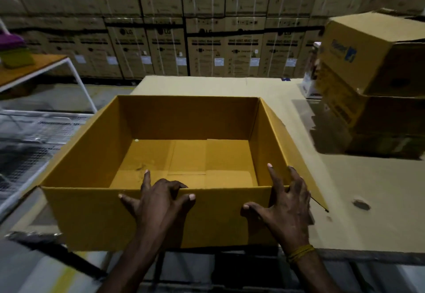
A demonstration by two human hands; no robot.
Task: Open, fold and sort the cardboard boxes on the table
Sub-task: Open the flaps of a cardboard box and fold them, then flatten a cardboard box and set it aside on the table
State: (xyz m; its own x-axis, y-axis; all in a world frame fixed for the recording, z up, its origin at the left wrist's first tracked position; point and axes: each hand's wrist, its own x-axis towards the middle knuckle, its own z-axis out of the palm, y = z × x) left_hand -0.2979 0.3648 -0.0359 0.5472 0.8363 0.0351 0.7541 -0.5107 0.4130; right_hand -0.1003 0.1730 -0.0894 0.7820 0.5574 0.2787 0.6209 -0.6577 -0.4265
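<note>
An open yellow-brown cardboard box (92, 212) stands upright at the near edge of the table (368, 200), its top flaps spread and its bottom flaps folded flat inside. My left hand (161, 198) lies over the middle of the near wall's rim, fingers spread, some reaching inside the box. My right hand (285, 203) rests on the box's near right corner with fingers spread, some over the rim, the thumb on the outer face. Neither hand curls tightly round the cardboard.
A stack of closed brown boxes (379, 81) stands on the table's right side, with a small white carton (310, 85) behind it. A wire-mesh cart (30, 136) stands on the left, a wooden side table (34, 65) beyond it. Large stacked cartons (207, 39) wall the background.
</note>
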